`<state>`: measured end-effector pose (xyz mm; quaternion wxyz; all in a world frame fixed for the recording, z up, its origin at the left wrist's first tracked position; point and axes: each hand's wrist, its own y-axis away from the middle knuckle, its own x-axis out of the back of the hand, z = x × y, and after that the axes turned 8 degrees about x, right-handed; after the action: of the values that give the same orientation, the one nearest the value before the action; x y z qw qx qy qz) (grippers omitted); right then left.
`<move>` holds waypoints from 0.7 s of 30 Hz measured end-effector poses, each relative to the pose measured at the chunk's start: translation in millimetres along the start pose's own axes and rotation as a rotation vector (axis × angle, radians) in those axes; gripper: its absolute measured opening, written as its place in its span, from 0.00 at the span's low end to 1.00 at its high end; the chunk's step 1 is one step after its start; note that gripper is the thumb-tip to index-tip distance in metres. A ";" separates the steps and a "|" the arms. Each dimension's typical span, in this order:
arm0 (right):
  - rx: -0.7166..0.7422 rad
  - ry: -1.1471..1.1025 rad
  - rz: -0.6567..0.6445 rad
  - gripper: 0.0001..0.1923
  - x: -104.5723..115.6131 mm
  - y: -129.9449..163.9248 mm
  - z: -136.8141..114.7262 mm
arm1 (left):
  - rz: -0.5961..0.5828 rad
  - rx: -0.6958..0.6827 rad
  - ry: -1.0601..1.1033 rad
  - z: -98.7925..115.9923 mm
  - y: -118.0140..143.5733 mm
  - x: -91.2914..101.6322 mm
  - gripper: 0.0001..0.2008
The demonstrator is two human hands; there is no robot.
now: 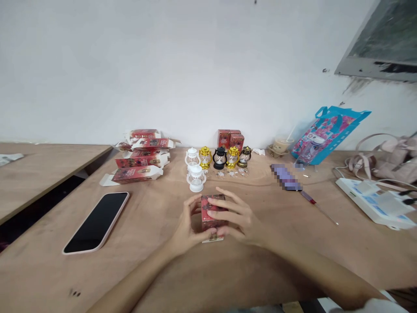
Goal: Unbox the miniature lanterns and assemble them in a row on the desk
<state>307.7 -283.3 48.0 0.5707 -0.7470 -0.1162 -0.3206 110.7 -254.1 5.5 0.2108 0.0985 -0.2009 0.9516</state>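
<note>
Between my two hands is a small red printed cardboard box [207,219], with a pale flap showing at its lower end. My left hand [188,226] grips its left side, thumb along the near edge. Across the top and right side lie the fingers of my right hand [239,216], bent round the box. Just beyond stands a white miniature lantern [196,178]. Behind it is a row of small lanterns: another white one [192,157], a gold one [205,157], a black one [220,158], a second gold one [233,157] and a bronze-dark one [244,157].
Opened red boxes [138,174] are piled at the left back; closed red boxes [236,141] stand by the wall. A phone [97,223] lies left. To the right are a screwdriver [312,202], a power strip [374,202], a drink cup [280,145] and a blue bag [332,130].
</note>
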 end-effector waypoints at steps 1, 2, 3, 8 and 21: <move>-0.016 0.026 -0.029 0.19 -0.6 4.8 -3.3 | -0.004 0.005 0.002 0.2 0.4 -0.2 0.36; -0.047 0.047 -0.055 0.20 -0.5 9.2 -6.7 | -0.013 0.017 0.005 0.6 0.8 -0.5 0.37; -0.087 0.059 -0.078 0.21 0.9 12.7 -9.8 | -0.029 0.033 0.017 1.0 1.0 -1.1 0.38; -0.166 -0.031 -0.174 0.22 39.5 1.1 -3.4 | -0.158 0.067 0.095 -5.3 0.7 -2.5 0.45; -0.497 0.474 -0.064 0.35 114.5 -117.4 247.0 | -0.362 -0.012 -0.624 -8.8 -6.5 4.8 0.19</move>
<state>417.8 -38.5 174.0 0.3721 -0.7638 0.0778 -0.5216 108.4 -243.2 1.1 0.3049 0.4168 -0.2406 0.8218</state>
